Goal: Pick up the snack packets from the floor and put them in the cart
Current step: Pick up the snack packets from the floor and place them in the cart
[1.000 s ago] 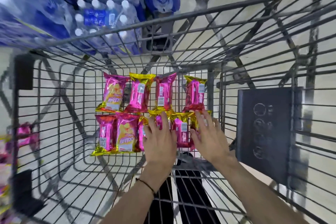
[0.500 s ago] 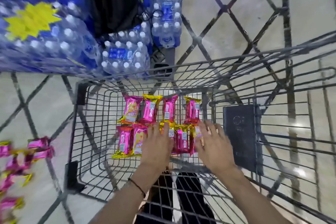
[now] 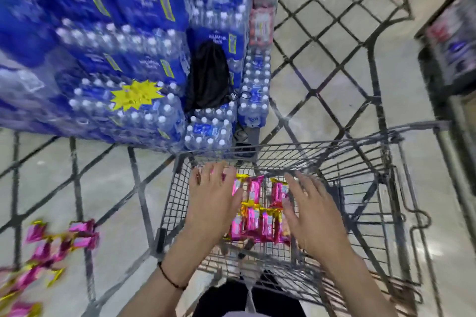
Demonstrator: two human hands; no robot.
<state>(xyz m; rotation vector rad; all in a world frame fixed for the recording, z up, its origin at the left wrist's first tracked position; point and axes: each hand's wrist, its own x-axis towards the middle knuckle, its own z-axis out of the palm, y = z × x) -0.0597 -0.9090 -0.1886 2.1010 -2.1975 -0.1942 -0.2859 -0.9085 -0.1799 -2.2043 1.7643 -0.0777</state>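
Both hands have come up off the cart packets (image 3: 253,221) since a second ago and now hover over the cart (image 3: 360,159). Far left, the floor packets (image 3: 61,239) sit in one pink-and-gold pile, way too smeared to count. Left hand (image 3: 216,201): palm down, fingers spread, holding nothing, hiding a few packets. Between the hands I count about seven on the cart's bottom, in two rows. Right hand (image 3: 314,216): same deal, flat, splayed, empty.

both hands (image 3: 215,203) (image 3: 313,216) flat, fingers spread above cart (image 3: 360,159); pink packets (image 3: 255,216) inside, more packets (image 3: 51,244) on floor left.
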